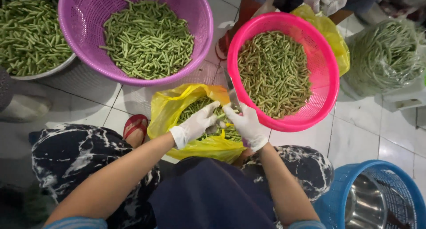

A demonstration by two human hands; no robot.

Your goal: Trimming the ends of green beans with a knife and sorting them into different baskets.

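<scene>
On a white tiled floor point(364, 131), a purple basket point(88, 38) of cut green beans sits left of the yellow bag point(171, 109). Above the bag, the gloved left hand point(195, 124) pinches beans point(222, 117) while the right hand point(248, 125) is closed, seemingly round a knife point(230, 89). With fingertips so close, a slip could nick the glove, or cut pieces could miss the pink basket point(326, 74).

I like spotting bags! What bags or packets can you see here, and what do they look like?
Yellow plastic bag: open under both gloved hands, crumpled, holding green beans.
Second yellow bag: behind the pink basket, bunched.
Clear plastic bag: far right, full of long beans.
No labels, signs or screens.
</scene>
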